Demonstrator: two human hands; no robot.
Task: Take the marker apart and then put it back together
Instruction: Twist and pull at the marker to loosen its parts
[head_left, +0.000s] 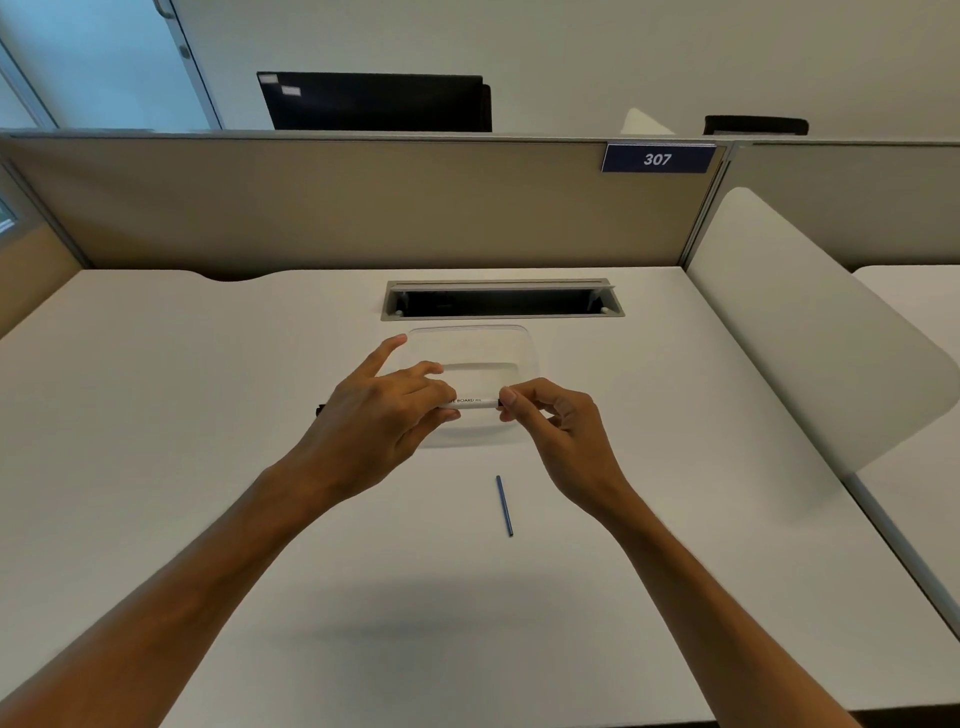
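Two hands (384, 410) (556, 421), one marker (475, 402), one blue rod (504, 505), one clear tray (524, 343), one desk (208, 415).

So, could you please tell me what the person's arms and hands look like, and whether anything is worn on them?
Both arms are bare as far as the frame shows: no sleeves. The left hand and right hand wear no gloves, and no rings, watch or bracelets show. Fingernails look short and unpainted.

- One head-worn wide-angle view, looking forward and down from above the white desk (208, 415)
- Both forearms reach in from the bottom edge; the partition (337, 202) closes the far side, near
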